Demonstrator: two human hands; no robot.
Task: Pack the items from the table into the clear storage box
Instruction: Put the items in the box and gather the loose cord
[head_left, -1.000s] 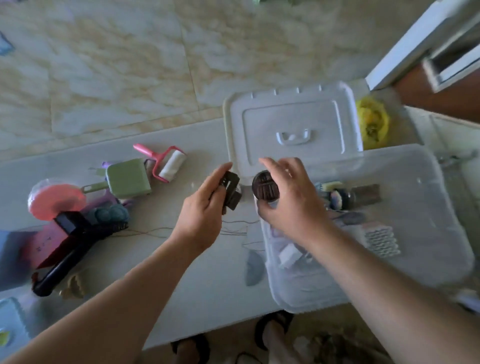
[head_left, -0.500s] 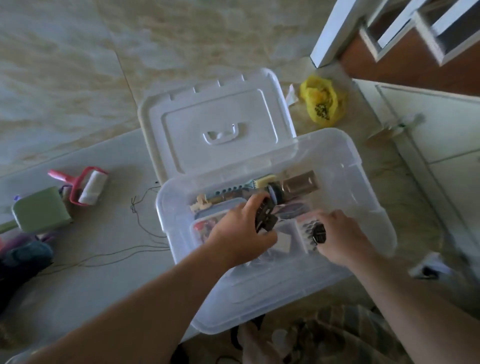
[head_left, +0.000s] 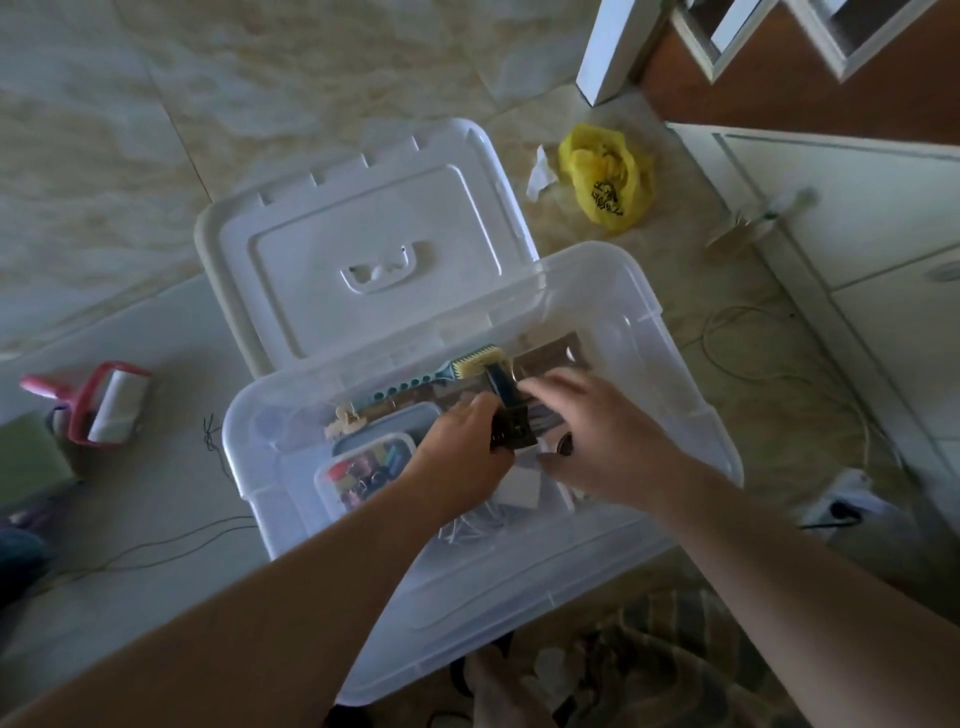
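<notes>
The clear storage box (head_left: 680, 374) stands open at the table's right end, its white lid (head_left: 363, 234) leaning back behind it. Both my hands are inside the box. My left hand (head_left: 462, 457) pinches a black clip-like piece (head_left: 511, 428) just above the contents. My right hand (head_left: 608, 436), blurred, is right beside it, and a dark round item (head_left: 565, 444) shows between its thumb and fingers. In the box lie a small clear case of coloured bits (head_left: 363, 470), a teal and yellow comb (head_left: 462, 366) and white pieces.
On the white table (head_left: 135, 343) to the left lie a pink lint roller (head_left: 111, 408), a green block (head_left: 26, 457) and loose dark thread (head_left: 156, 545). A yellow bag (head_left: 605, 179) and a white power strip (head_left: 852, 499) are on the floor; cabinets stand at right.
Both hands carried the black piece and the round item from over the table into the box. Since half a second ago they have drawn closer together; the view shifted right.
</notes>
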